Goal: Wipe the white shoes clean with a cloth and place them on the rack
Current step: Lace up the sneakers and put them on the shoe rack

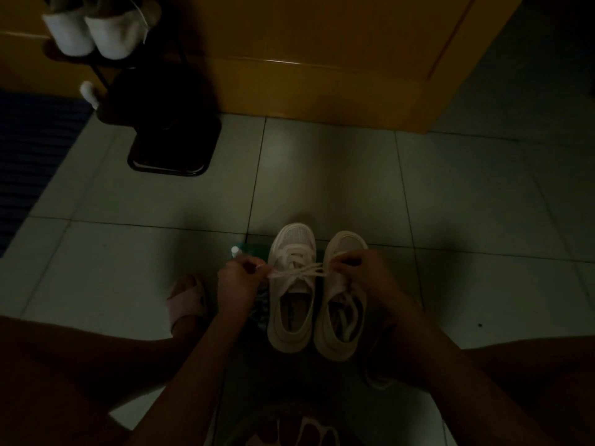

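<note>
White shoes (291, 317) 2 | rack (167, 149) 1 | left grip (240, 278) pinching lace (299, 271) | right grip (360, 272) pinching lace

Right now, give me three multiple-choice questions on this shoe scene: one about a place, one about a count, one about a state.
1. Where do the two white sneakers between the hands stand?
A) on the tiled floor
B) on a table
C) on the blue mat

2. How many white shoes sit on top of the shoe rack?
A) none
B) two
C) four

3. What are the left hand and right hand doing?
A) resting on the knees
B) wiping with a cloth
C) pinching a shoelace

Answers:
1 A, the pair stands side by side on the tiles.
2 B, two heels show side by side up there.
3 C, the lace runs between the two hands.
</note>
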{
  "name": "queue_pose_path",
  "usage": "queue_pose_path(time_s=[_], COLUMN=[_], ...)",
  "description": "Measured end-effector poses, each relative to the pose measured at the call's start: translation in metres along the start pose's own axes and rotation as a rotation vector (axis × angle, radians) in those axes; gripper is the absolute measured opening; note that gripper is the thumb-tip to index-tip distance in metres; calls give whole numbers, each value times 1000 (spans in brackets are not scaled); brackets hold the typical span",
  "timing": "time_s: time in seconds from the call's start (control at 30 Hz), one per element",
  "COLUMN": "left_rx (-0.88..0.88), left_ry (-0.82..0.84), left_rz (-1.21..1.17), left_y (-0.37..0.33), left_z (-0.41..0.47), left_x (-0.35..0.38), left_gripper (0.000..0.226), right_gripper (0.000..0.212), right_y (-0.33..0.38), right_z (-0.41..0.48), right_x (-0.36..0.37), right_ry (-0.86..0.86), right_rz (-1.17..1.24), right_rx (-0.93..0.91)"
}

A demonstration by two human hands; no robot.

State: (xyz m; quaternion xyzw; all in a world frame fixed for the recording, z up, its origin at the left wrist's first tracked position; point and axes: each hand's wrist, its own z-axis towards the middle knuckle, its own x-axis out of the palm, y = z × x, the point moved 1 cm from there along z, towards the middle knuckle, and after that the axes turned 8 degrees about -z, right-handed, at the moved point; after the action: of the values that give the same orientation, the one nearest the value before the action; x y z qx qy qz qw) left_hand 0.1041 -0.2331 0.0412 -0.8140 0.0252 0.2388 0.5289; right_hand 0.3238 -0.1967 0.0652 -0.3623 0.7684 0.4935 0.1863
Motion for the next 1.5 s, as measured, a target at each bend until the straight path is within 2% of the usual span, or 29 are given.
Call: queue_pose_path(time_s=[0.1,0.2,0.27,0.33,0.4,0.5,0.6,0.8,0.87,1.0,1.1,1.2,1.3,1.4,1.43,1.5], left_rx=[188,378,353,308,292,283,279,284,285,372,299,215,147,54,31,-13], left_ry=[23,141,282,389,434,470,480,523,556,609,649,612,561,461,433,385], left_rz=[-13,80,73,60,82,100,89,112,107,124,31,-20,-91,-181,-193,-216], left_y=[-19,-40,-49,-47,-41,-34,-33,-33,-33,-42,-45,-43,-43,-42,-42,-42], left_z=[-2,-7,-15,-20,-25,-31,-33,-34,-36,-39,-40,-35,-30,-25,-24,-21], left_x=[8,25,38,53,63,67,70,78,79,80,84,87,91,96,98,102], left_gripper=[25,24,21,19,19,23,24,23,25,31,28,19,13,15,18,25], right_gripper=[20,22,20,27,28,32,32,23,25,19,8,10,21,19,15,14], right_y=[-12,-21,-24,-25,-28,-30,-31,-30,-28,-13,-4,-1,-5,-14,-16,-18], right_z=[-6,-13,-20,-29,-37,-47,-50,-49,-48,-37,-30,-24,-11,-5,-6,-16], right_x=[-17,-20,-15,-5,5,15,17,21,17,-10,-21,-27,-37,-44,-44,-37], right_ry=[-130,-75,-5,26,9,-87,-137,-96,-87,-54,-14,-113,-292,-421,-414,-286], right_rz=[100,13,-133,-282,-358,-613,-628,-713,-565,157,339,539,442,245,205,94], right_rx=[69,135,149,161,180,175,154,177,202,272,219,139,39,-40,-68,-145])
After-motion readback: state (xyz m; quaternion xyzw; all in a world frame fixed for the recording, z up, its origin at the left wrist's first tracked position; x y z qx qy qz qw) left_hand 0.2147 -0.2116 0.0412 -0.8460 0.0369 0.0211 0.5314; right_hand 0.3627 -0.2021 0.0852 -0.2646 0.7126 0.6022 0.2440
